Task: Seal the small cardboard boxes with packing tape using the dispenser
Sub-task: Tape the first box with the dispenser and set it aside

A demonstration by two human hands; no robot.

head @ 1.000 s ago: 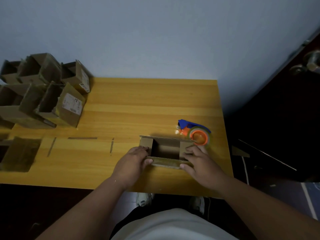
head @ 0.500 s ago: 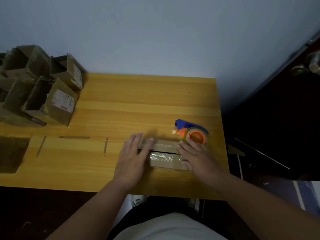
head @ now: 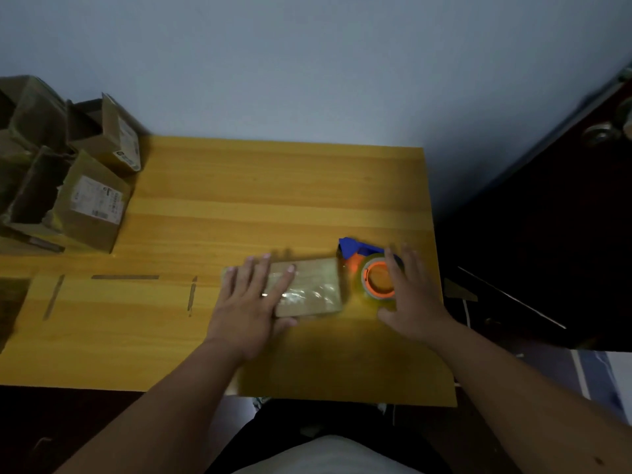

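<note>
On the table (head: 212, 206): a closed small cardboard box (head: 309, 285) is laid near the front edge.
Left hand (head: 249, 299): pressed flat on the box, fingers straight.
Right hand (head: 407, 295): spread over the tape dispenser (head: 371, 268), just right of the box; no grip is seen.
Far left of the box: open boxes (head: 68, 176) are piled.

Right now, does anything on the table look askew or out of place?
The open boxes at the table's far left are heaped, tipped at angles. Loose strips lie scattered near them.
</note>
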